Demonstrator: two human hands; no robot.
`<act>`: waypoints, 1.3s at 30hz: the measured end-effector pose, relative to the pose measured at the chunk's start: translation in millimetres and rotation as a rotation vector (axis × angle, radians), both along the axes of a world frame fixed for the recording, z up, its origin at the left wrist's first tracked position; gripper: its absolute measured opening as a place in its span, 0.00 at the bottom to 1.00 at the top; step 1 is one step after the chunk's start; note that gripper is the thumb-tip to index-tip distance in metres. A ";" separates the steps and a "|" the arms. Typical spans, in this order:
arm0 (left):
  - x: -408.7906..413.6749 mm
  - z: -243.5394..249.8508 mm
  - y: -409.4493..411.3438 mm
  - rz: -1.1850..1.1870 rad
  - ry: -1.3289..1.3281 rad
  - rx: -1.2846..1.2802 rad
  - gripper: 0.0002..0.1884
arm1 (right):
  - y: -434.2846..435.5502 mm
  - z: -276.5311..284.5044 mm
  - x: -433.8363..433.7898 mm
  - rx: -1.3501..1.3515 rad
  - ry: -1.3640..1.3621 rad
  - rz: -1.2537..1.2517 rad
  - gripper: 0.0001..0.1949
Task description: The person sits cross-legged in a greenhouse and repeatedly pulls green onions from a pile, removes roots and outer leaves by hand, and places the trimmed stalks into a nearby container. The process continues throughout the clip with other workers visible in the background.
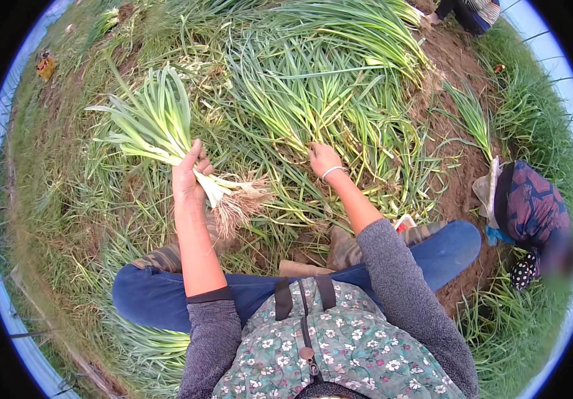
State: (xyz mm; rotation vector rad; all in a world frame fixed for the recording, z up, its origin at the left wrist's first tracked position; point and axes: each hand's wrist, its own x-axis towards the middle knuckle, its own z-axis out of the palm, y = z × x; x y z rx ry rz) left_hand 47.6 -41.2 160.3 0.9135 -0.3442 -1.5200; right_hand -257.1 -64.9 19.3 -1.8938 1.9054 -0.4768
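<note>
My left hand (191, 174) is closed around a bunch of green garlic or leek plants (167, 114); the leaves fan out to the upper left and the pale stems end in a tangle of roots at the lower right. Further right, my right hand (325, 160), with a white band on its wrist, reaches down to the stems of loose plants (291, 132) lying on the ground. Its fingertips touch or nearly touch them; whether they grip a stem cannot be told.
A large heap of long-leaved plants (366, 35) lies at the top, roots toward bare soil (453, 55). One co-worker in a patterned head covering (536, 199) is at the right; another person (471, 15) is at the top right. More plants (152, 344) lie by my left knee.
</note>
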 end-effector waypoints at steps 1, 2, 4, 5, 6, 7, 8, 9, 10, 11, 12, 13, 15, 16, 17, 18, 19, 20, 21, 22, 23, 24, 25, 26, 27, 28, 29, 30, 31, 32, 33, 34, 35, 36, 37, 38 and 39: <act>-7.7 -17.6 -4.0 -0.040 -0.020 0.063 0.08 | -9.6 -10.8 -2.3 -0.013 0.111 0.005 0.14; -24.9 -41.0 -8.6 -0.051 0.047 0.192 0.08 | -16.2 -23.0 -12.4 0.089 0.201 0.005 0.16; -19.3 -91.6 5.4 -0.059 0.105 0.403 0.07 | -13.3 -18.5 14.0 0.115 0.274 0.070 0.15; -14.6 -118.3 12.0 -0.100 0.122 0.486 0.06 | -10.2 -15.2 21.7 0.096 0.297 0.093 0.14; -9.3 -138.7 17.6 -0.112 0.198 0.530 0.05 | -4.1 -7.7 27.9 -0.011 0.217 0.079 0.12; -5.1 -154.8 25.2 -0.124 0.278 0.578 0.05 | 1.5 1.3 31.5 -0.118 0.071 0.063 0.11; 4.1 -168.4 27.0 -0.142 0.394 0.565 0.04 | 6.4 11.3 34.6 -0.223 -0.079 0.046 0.10; -7.8 -166.2 25.3 -0.152 0.402 0.559 0.04 | 16.4 20.1 26.2 -0.317 -0.207 0.005 0.10; -12.3 -157.1 26.7 -0.117 0.350 0.564 0.03 | 28.3 35.7 29.2 -0.488 -0.253 -0.011 0.09; -16.0 -146.2 24.9 -0.086 0.294 0.556 0.02 | 38.8 50.6 30.2 -0.534 -0.269 -0.016 0.10; -21.9 -142.8 21.3 -0.100 0.276 0.555 0.03 | 44.7 50.0 29.2 -0.334 -0.303 -0.028 0.12; -28.7 -140.7 19.0 -0.111 0.310 0.563 0.04 | 52.7 42.9 28.4 -0.132 -0.337 -0.046 0.13; -43.9 -136.2 15.1 -0.182 0.323 0.553 0.05 | 46.8 10.4 16.8 0.287 -0.479 0.005 0.16; -50.2 -133.7 18.5 -0.181 0.236 0.561 0.06 | 49.4 7.3 17.5 0.427 -0.668 -0.136 0.16; -54.4 -130.8 18.5 -0.176 0.201 0.583 0.06 | 52.2 4.0 18.4 0.567 -0.854 -0.280 0.16; -54.9 -131.8 19.2 -0.192 0.209 0.603 0.07 | 54.7 4.2 22.2 0.535 -0.835 -0.259 0.16; -55.7 -132.8 19.8 -0.209 0.218 0.622 0.07 | 58.0 2.9 31.6 0.416 -0.783 -0.196 0.17; -58.0 -134.1 24.5 -0.212 0.188 0.629 0.09 | 65.2 2.2 39.1 0.387 -0.752 -0.126 0.17; -60.2 -134.5 27.6 -0.237 0.147 0.598 0.11 | 73.4 1.8 46.3 0.349 -0.722 -0.059 0.18; -63.7 -134.8 29.8 -0.277 0.111 0.570 0.11 | 81.9 1.9 52.2 0.310 -0.691 0.006 0.19; -67.4 -135.0 31.2 -0.319 0.075 0.541 0.11 | 89.3 2.3 56.7 0.177 -0.640 0.154 0.18; -65.3 -135.3 35.6 -0.352 0.056 0.503 0.10 | 93.4 16.0 61.1 0.253 -0.544 0.210 0.17; -61.5 -138.8 38.2 -0.355 0.090 0.494 0.09 | 98.3 33.3 63.5 0.323 -0.444 0.264 0.17; -56.4 -141.8 38.4 -0.344 0.053 0.506 0.08 | 104.4 28.4 64.9 0.208 -0.526 0.232 0.16; -58.2 -139.8 37.7 -0.344 0.022 0.516 0.08 | 107.8 31.1 61.7 0.129 -0.516 0.176 0.14; -60.0 -137.9 38.7 -0.341 0.004 0.500 0.06 | 109.4 34.0 57.7 0.045 -0.389 0.158 0.13; -60.2 -135.8 38.6 -0.358 0.024 0.495 0.07 | 111.5 36.8 54.3 -0.038 -0.261 0.141 0.13; -62.4 -130.8 37.1 -0.326 -0.012 0.471 0.08 | 113.1 36.1 50.5 -0.124 -0.360 0.075 0.11; -63.8 -125.8 35.8 -0.293 -0.048 0.447 0.09 | 113.7 35.8 44.4 -0.135 -0.296 0.044 0.11; -60.3 -119.9 32.9 -0.271 -0.044 0.432 0.10 | 113.5 35.9 36.3 -0.146 -0.231 0.014 0.10; -56.0 -112.6 31.5 -0.262 -0.013 0.417 0.11 | 113.7 36.4 27.5 -0.157 -0.166 -0.014 0.10; -54.2 -105.6 30.0 -0.254 -0.033 0.390 0.11 | 113.6 33.6 18.2 -0.151 -0.113 -0.029 0.09; -53.6 -98.9 28.9 -0.245 -0.054 0.364 0.11 | 112.2 30.5 9.8 -0.081 -0.207 -0.070 0.11; -49.0 -98.5 28.7 -0.235 -0.041 0.359 0.10 | 108.9 37.6 13.3 -0.061 -0.296 -0.056 0.13; -49.8 -100.0 27.7 -0.252 -0.051 0.383 0.10 | 106.8 44.7 16.8 -0.040 -0.382 -0.051 0.15; -53.8 -103.1 30.2 -0.265 -0.049 0.371 0.10 | 104.2 43.9 26.0 0.023 -0.466 -0.003 0.17; -61.2 -107.3 30.6 -0.288 -0.047 0.356 0.10 | 101.9 42.2 37.2 0.080 -0.548 0.036 0.19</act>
